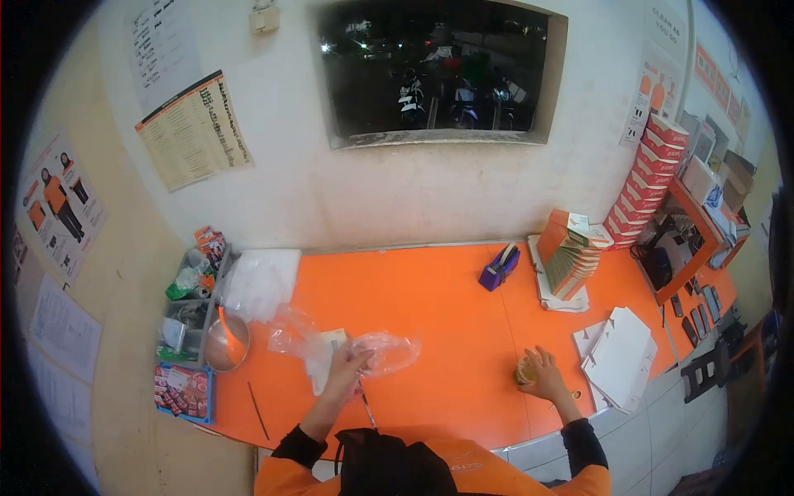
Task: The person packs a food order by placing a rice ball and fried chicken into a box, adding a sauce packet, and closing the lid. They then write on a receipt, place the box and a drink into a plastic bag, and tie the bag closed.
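Observation:
My left hand (pixel 347 369) is closed with its fingers pinching a clear plastic bag (pixel 393 354), which spreads to the right over the orange table. Beneath that hand lies a white paper or packet (pixel 321 372), and a thin pen-like stick (pixel 367 407) points down from near the palm. My right hand (pixel 546 378) curls its fingers around a small, round, yellow-green object (pixel 524 372) on the table's right side; I cannot tell its kind. Just below that wrist sits a small orange ring-like handle (pixel 576 395).
A metal bowl (pixel 217 354) with an orange spoon (pixel 234 331) stands left, beside grey bins (pixel 184 322) and stacked plastic bags (pixel 263 281). A purple tape dispenser (pixel 499 267), folded boxes (pixel 571 256) and white cardboard sheets (pixel 620 360) are farther right. A thin dark stick (pixel 258 410) lies front left.

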{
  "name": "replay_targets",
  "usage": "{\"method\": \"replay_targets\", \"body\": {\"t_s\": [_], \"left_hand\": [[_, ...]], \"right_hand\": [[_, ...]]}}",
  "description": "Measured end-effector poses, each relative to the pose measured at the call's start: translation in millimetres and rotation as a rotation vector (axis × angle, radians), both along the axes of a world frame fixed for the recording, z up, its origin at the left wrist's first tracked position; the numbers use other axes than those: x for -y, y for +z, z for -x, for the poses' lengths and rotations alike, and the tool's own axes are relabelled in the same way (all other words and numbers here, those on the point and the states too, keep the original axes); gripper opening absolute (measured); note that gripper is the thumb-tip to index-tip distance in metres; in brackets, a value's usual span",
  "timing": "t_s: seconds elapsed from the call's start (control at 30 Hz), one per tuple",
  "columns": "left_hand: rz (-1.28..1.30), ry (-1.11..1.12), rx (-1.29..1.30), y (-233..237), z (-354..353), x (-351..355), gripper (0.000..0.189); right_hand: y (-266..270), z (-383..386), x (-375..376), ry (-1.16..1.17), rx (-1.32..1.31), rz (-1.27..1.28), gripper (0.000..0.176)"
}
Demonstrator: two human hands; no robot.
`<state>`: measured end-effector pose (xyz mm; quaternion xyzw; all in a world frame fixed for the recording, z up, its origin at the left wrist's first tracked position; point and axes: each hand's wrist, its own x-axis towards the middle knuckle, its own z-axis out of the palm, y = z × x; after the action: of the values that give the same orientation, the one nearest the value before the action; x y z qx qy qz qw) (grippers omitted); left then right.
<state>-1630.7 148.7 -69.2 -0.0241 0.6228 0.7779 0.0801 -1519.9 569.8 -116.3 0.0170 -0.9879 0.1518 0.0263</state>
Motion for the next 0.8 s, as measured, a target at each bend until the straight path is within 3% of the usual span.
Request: {"method": "replay_targets", "body": {"t_s": [0.2, 0.37, 0.4, 0.47, 0.57, 0.6, 0.8], "left_hand": [[-0.036, 0.037, 0.193, -46.3, -18.8, -24.7, 0.020], [-0.116, -0.047, 0.291, -79.5, -27.0, -44.1, 0.022], [-0.183, -0.158, 0.319, -82.8, -28.8, -50.5, 0.024], [-0.317, -0.379, 0.373, -87.3, -33.6, -64.5, 0.026], [-0.594, -0.452, 0.692, -87.1, -45.1, -78.9, 0.032], [-0.662, -0.471, 0.675, -80.7, -48.3, -78.3, 0.037], [-0.689, -0.620, 0.567, -94.2, -64.7, -56.8, 0.046]], "right_hand": [[-18.1, 13.2, 5.9, -0.209, 0.049, 0.172, 0.083], [69.7, 21.7, 78.6, -0.034, 0.046, 0.526, 0.075], [76.5, 23.2, 90.7, 0.023, 0.048, 0.599, 0.073], [74.0, 28.6, 112.1, 0.194, 0.027, 0.727, 0.071], [63.8, 35.9, 137.5, 0.321, 0.058, 0.853, 0.072], [61.3, 36.9, 143.3, 0.340, 0.079, 0.884, 0.073], [59.7, 30.0, 164.2, 0.338, 0.156, 0.617, 0.069]]}}
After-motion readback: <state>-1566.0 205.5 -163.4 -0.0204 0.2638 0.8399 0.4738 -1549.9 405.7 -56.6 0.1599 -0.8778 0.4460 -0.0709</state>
